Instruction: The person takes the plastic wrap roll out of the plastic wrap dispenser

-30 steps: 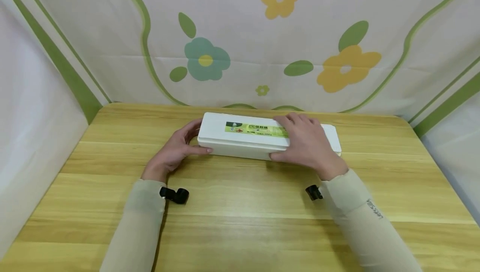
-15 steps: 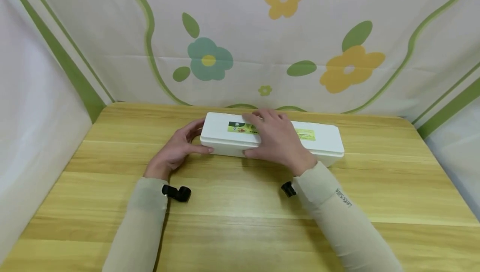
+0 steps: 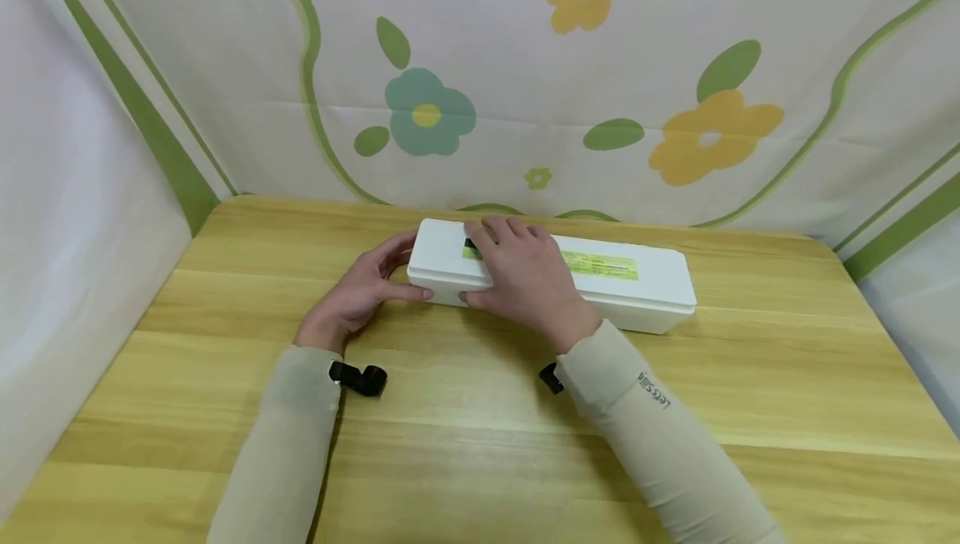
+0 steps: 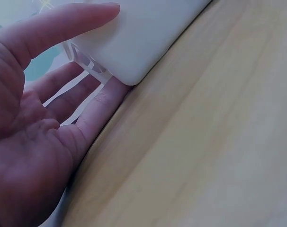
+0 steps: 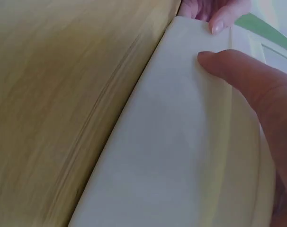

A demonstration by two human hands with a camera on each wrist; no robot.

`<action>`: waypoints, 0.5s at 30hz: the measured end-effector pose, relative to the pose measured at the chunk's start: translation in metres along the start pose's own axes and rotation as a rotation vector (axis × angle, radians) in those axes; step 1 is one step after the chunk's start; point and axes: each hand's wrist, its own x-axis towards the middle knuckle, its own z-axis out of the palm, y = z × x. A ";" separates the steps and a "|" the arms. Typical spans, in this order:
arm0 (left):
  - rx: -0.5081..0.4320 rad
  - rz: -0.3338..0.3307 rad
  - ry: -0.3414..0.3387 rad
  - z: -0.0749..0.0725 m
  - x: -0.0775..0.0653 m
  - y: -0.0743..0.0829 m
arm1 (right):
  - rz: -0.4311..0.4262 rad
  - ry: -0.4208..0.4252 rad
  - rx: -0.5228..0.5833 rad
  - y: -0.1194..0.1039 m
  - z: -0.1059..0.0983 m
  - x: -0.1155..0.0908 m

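Note:
A long white cling film box (image 3: 660,273) with its lid on lies across the far part of the table, a green-yellow label (image 3: 603,266) on top. My left hand (image 3: 356,290) holds its left end, thumb on the front face and the other fingers round behind the end. In the left wrist view, the lower fingers (image 4: 101,104) reach in behind the corner near the tabletop. Laid over the lid left of the middle, my right hand (image 3: 525,276) grips the box from above. Its thumb (image 5: 228,64) presses the front face; its fingertips reach the lid's far edge and cover part of the label.
The wood-grain table (image 3: 465,461) stretches toward me and to both sides. Close behind the box hangs a white curtain (image 3: 517,52) with printed flowers, and white cloth also flanks both sides. Each sleeve cuff carries a small black wrist piece (image 3: 360,378).
My right hand has slid left along the lid, from the right half to near the left end, uncovering the right part of the label. My left hand keeps its hold.

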 end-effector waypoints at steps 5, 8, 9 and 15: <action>-0.004 0.003 -0.005 0.001 0.002 0.000 | -0.012 0.029 -0.078 -0.005 0.004 0.000; -0.004 0.004 -0.009 0.002 0.002 0.000 | -0.016 0.047 -0.113 -0.007 0.006 0.001; -0.003 0.005 -0.011 0.002 0.002 0.000 | -0.015 0.053 -0.125 -0.008 0.007 0.001; -0.001 -0.002 -0.010 0.001 0.001 0.002 | -0.011 0.091 -0.167 -0.011 0.011 0.003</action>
